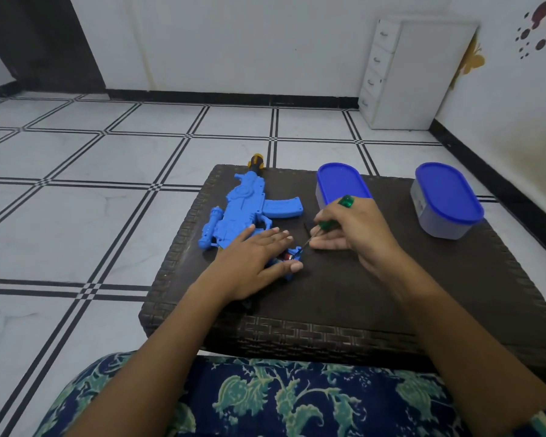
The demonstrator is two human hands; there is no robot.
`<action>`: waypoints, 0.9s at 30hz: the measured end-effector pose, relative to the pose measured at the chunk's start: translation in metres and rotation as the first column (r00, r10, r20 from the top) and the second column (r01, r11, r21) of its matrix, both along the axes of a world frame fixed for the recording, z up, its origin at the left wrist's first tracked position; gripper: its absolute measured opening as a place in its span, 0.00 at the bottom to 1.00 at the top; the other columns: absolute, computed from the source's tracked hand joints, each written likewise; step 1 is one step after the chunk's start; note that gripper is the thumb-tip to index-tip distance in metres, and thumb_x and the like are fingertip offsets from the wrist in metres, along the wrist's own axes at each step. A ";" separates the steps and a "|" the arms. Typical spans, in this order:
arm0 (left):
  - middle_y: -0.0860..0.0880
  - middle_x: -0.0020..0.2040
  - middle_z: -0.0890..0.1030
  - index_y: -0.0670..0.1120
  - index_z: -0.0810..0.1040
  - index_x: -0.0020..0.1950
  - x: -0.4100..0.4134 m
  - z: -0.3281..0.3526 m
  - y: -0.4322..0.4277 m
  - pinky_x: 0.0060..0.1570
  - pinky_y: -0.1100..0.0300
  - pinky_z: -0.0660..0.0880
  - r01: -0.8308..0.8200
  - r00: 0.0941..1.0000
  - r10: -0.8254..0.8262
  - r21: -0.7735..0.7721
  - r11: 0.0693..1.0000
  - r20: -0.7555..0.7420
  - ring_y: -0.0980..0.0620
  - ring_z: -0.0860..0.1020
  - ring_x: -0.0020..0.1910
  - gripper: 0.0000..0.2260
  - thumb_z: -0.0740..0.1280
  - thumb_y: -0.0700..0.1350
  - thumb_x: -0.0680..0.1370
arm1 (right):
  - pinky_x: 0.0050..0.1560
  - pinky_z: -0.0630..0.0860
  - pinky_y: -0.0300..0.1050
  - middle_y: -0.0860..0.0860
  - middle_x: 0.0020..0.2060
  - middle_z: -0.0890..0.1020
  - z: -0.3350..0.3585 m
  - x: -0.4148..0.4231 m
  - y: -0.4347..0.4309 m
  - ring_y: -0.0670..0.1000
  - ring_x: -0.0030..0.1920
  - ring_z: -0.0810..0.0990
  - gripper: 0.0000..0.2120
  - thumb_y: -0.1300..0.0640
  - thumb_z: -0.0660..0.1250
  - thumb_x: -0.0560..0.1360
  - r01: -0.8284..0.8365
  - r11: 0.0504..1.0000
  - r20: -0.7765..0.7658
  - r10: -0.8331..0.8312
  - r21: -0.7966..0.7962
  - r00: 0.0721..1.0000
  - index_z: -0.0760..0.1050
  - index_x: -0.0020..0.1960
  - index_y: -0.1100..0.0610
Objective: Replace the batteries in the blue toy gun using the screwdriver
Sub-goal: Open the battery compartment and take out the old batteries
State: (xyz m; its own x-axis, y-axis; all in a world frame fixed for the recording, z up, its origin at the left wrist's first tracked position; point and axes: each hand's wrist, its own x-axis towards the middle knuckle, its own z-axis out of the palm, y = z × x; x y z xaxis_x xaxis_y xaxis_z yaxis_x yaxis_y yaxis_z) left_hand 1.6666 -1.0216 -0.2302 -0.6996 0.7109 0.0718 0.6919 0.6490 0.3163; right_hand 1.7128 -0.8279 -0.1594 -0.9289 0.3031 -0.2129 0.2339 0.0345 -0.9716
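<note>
The blue toy gun (245, 209) lies on the dark woven table (344, 288), muzzle pointing away from me. My left hand (252, 263) lies flat on its rear end with straight fingers, pressing it down. Beside the fingertips, the open battery compartment (289, 257) shows a red-and-silver battery. My right hand (350, 231) grips a green-handled screwdriver (345, 201); its thin shaft slants down-left and the tip reaches the compartment edge.
Two grey containers with blue lids stand on the table, one behind my right hand (341, 182), one at the right (446, 198). A yellow-and-black tool handle (256, 161) lies at the table's far edge. A small dark part (307, 228) lies near my fingers.
</note>
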 end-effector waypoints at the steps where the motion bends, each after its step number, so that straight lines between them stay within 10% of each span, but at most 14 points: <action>1: 0.57 0.76 0.62 0.54 0.61 0.76 0.001 0.000 0.000 0.76 0.54 0.46 -0.015 1.000 0.015 0.017 1.000 -0.001 0.62 0.54 0.76 0.37 0.44 0.72 0.73 | 0.43 0.84 0.56 0.66 0.36 0.83 0.000 0.000 0.001 0.62 0.36 0.85 0.04 0.66 0.67 0.74 0.002 1.000 0.010 -0.002 -0.031 1.000 0.78 0.44 0.68; 11: 0.52 0.66 0.77 0.51 0.76 0.66 -0.001 0.001 0.009 0.71 0.53 0.59 -0.060 0.995 0.071 0.159 0.985 -0.069 0.56 0.71 0.67 0.18 0.60 0.56 0.80 | 0.40 0.84 0.51 0.67 0.38 0.82 0.005 0.002 0.005 0.62 0.38 0.84 0.05 0.67 0.65 0.74 0.013 0.972 -0.019 -0.018 -0.236 1.000 0.78 0.46 0.70; 16: 0.49 0.43 0.81 0.45 0.79 0.50 0.003 0.007 0.011 0.47 0.65 0.64 -0.025 0.983 0.068 0.247 0.969 -0.168 0.49 0.75 0.43 0.14 0.58 0.52 0.82 | 0.42 0.84 0.52 0.63 0.34 0.82 0.011 0.002 0.008 0.60 0.37 0.84 0.04 0.67 0.66 0.75 0.088 0.965 -0.109 -0.118 -0.249 0.987 0.77 0.42 0.66; 20: 0.51 0.48 0.83 0.46 0.79 0.50 0.003 0.005 0.017 0.64 0.52 0.67 0.063 0.933 0.073 0.360 0.931 -0.353 0.52 0.79 0.54 0.15 0.57 0.54 0.81 | 0.38 0.83 0.48 0.59 0.31 0.81 0.016 0.001 0.018 0.53 0.31 0.84 0.04 0.67 0.66 0.75 0.154 0.973 -0.227 -0.192 -0.175 0.955 0.76 0.42 0.65; 27: 0.55 0.53 0.84 0.52 0.84 0.52 0.015 -0.016 0.050 0.64 0.28 0.61 0.179 0.821 -0.155 -0.010 0.984 -0.550 0.55 0.78 0.61 0.15 0.59 0.55 0.78 | 0.40 0.84 0.51 0.69 0.40 0.82 0.002 0.004 0.025 0.57 0.37 0.84 0.05 0.66 0.67 0.74 0.183 0.981 -0.311 -0.153 0.071 0.938 0.78 0.42 0.68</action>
State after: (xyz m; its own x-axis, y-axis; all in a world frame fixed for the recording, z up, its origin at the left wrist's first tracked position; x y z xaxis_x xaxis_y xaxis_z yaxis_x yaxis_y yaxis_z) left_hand 1.6819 -0.9720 -0.2463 -0.4082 0.8012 0.4376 0.8556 0.5029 -0.1226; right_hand 1.7169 -0.8030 -0.1572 -0.8785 0.4652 0.1084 -0.0599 0.1179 -0.9912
